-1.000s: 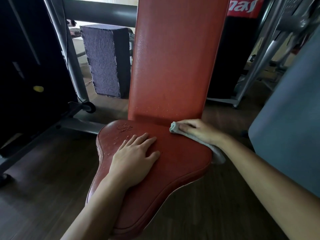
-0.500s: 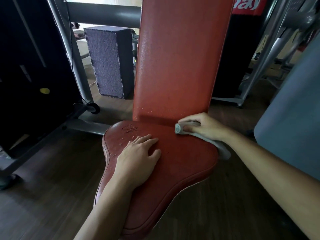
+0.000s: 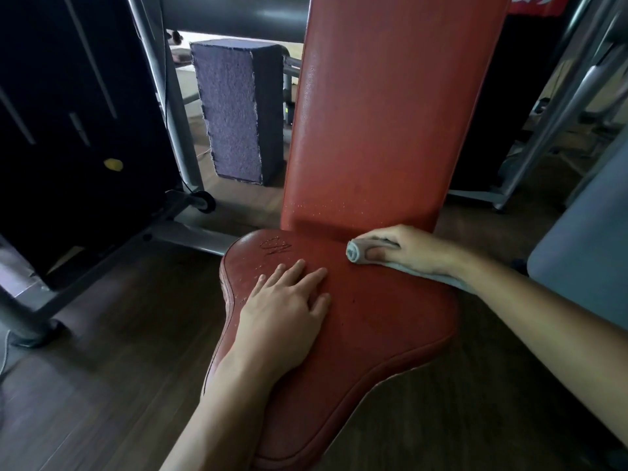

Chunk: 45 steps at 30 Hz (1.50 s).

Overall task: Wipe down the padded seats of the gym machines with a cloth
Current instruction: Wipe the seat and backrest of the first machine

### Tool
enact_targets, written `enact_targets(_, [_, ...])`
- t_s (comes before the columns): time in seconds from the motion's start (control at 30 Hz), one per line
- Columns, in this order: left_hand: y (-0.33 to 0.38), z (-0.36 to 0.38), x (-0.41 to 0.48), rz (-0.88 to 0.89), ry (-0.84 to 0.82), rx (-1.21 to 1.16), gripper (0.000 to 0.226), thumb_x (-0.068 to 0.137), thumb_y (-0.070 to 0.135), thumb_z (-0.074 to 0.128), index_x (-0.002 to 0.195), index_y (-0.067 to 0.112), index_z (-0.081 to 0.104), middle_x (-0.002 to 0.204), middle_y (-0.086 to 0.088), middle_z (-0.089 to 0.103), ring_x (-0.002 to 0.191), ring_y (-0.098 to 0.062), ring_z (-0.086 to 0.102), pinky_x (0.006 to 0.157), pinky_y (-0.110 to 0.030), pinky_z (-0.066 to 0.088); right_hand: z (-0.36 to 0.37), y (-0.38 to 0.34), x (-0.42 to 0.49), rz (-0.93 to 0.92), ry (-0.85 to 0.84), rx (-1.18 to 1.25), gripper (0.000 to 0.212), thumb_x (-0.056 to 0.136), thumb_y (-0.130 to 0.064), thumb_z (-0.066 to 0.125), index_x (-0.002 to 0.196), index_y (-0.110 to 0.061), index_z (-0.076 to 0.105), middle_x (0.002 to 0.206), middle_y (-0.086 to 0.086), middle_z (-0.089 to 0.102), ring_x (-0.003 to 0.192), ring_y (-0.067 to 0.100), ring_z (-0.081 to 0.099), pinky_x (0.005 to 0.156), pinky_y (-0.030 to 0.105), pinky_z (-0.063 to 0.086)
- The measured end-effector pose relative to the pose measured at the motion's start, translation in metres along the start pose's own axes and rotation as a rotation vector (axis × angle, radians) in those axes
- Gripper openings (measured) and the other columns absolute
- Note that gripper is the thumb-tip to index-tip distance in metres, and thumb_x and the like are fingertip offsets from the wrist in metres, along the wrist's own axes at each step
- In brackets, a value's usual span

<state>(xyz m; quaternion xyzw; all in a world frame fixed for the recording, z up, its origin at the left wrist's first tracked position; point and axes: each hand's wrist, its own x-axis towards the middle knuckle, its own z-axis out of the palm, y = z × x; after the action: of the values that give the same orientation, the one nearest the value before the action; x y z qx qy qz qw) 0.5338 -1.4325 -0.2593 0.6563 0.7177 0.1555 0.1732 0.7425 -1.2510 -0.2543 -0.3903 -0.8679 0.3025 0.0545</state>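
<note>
Step in hand, as we judge it: wiping the seat [image 3: 380, 338], at its rear edge where it meets the backrest [image 3: 390, 113]. The right hand [image 3: 413, 249] lies at the seat's back right corner. Its grip is curled over the cloth [image 3: 354, 254], pinching a rolled grey end that pokes out past the fingertips, while the rest of the cloth trails under the palm toward the wrist. The cloth touches the seat just below the backrest joint. The left hand [image 3: 285, 311] rests flat on the seat's left-centre, grip spread and holding nothing; we take it as a brace. Pale specks [image 3: 244, 283] show on the seat's left side around the left hand and on the lower backrest, so by our estimate much of the pad is not yet wiped. The next move probably calls for drawing the cloth leftward along the joint. The left hand would have to lift or shift, since it covers the speckled patch, and the cloth would do better spread flatter than rolled. Writing: a scratched mark [image 3: 276, 248] near the seat's back left looks like scrawl, and we cannot read it. A red banner [image 3: 530, 3] at the top right shows only the bottoms of white letters, cut by the frame and not legible. We see no brand plate.
</note>
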Motion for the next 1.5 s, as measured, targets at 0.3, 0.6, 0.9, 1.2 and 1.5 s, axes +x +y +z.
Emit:
enact_targets(0.3, [-0.004, -0.002, 0.004, -0.061, -0.011, -0.015, 0.059, 0.102, 0.057, 0.034, 0.158, 0.041, 0.021, 0.167, 0.016, 0.007, 0.155, -0.009, -0.002, 0.125, -0.031, -0.002, 0.02, -0.022, 0.054, -0.052, 0.01, 0.116, 0.035, 0.095, -0.031, 0.068, 0.129, -0.025, 0.066, 0.122, -0.012, 0.07, 0.116, 0.0, 0.062, 0.104, 0.017, 0.043])
enact_targets(0.6, [-0.008, -0.002, 0.005, -0.032, 0.008, -0.044, 0.058, 0.102, 0.056, 0.037, 0.157, 0.041, 0.023, 0.167, 0.017, 0.008, 0.155, -0.008, -0.002, 0.124, -0.03, -0.003, 0.013, -0.018, 0.047, -0.005, -0.004, 0.101, 0.037, 0.093, -0.04, 0.068, 0.128, -0.029, 0.066, 0.118, -0.016, 0.071, 0.113, -0.004, 0.063, 0.102, 0.019, 0.044])
enact_targets(0.9, [-0.012, -0.002, 0.007, -0.068, 0.208, -0.293, 0.032, 0.102, 0.03, 0.047, 0.132, 0.03, 0.057, 0.143, 0.012, 0.054, 0.136, -0.009, 0.042, 0.104, -0.022, 0.028, 0.018, -0.03, 0.023, -0.031, 0.119, -0.056, 0.036, 0.096, -0.035, 0.066, 0.132, -0.03, 0.064, 0.121, -0.017, 0.068, 0.113, 0.0, 0.062, 0.105, 0.029, 0.047])
enact_targets(1.2, [-0.008, -0.006, 0.01, -0.212, 0.397, -0.616, 0.023, 0.103, 0.022, 0.049, 0.116, 0.023, 0.068, 0.106, 0.009, 0.068, 0.099, -0.006, 0.055, 0.086, -0.022, 0.036, 0.041, -0.059, -0.049, -0.149, 0.236, -0.213, 0.042, 0.098, -0.038, 0.062, 0.139, -0.037, 0.058, 0.134, -0.024, 0.056, 0.118, -0.011, 0.039, 0.102, 0.003, 0.017])
enact_targets(1.5, [-0.009, -0.006, 0.014, -0.219, 0.458, -0.688, 0.019, 0.101, 0.024, 0.052, 0.1, 0.026, 0.071, 0.09, 0.011, 0.069, 0.093, -0.011, 0.064, 0.086, -0.034, 0.048, 0.035, -0.043, -0.094, 0.052, 0.217, -0.317, 0.075, 0.085, -0.075, 0.038, 0.154, -0.046, 0.028, 0.166, -0.016, 0.018, 0.154, 0.013, 0.01, 0.126, 0.047, 0.01])
